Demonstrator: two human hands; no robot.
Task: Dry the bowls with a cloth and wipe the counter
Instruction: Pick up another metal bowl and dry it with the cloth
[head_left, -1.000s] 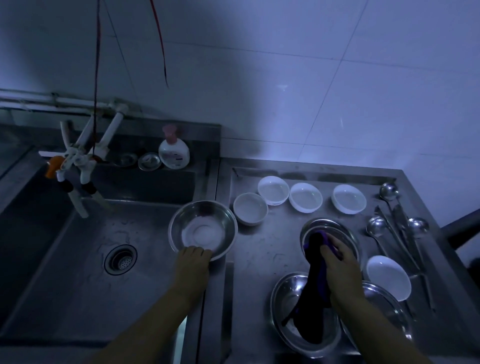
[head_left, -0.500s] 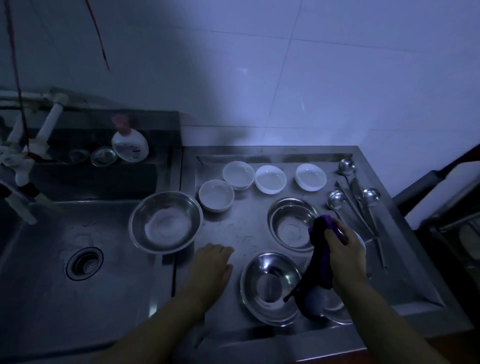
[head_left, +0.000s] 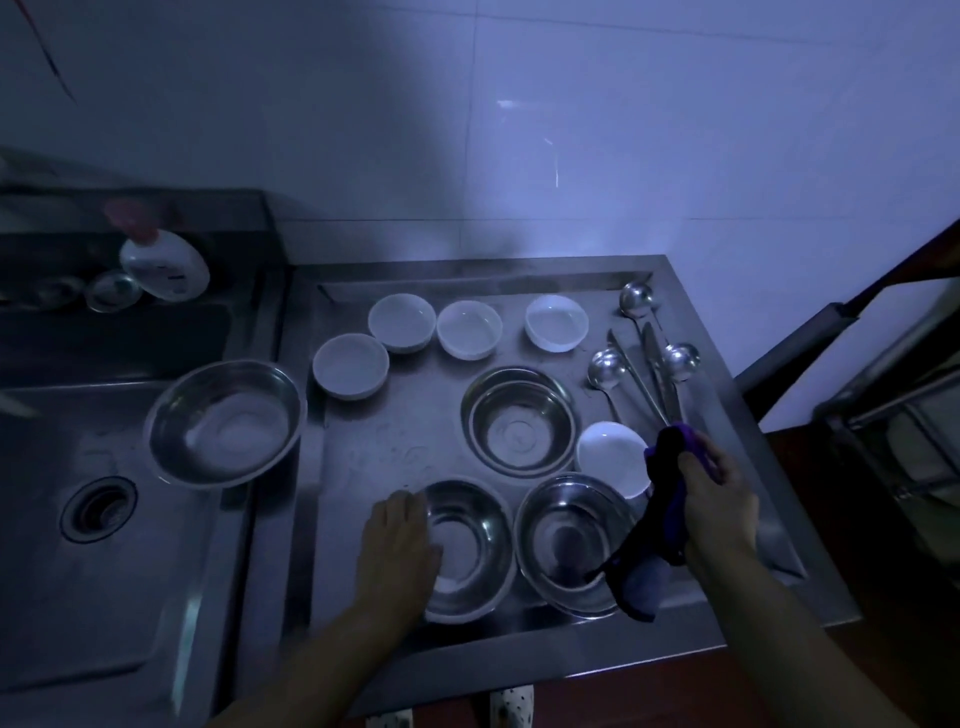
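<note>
**Steel worktop, bowls set out**

On the dim steel worktop (head_left: 374, 447), the left hand (head_left: 397, 551) lies flat-fingered over the near-edge steel bowl (head_left: 467, 545). The right hand (head_left: 719, 499) grasps a purple cloth (head_left: 667, 499) hanging over the neighbouring steel bowl (head_left: 566, 540), towards the near right corner.

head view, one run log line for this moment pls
left hand: on near steel bowl rim | right hand: holds cloth above next bowl | phase: starting next bowl | counter: unwiped
</note>
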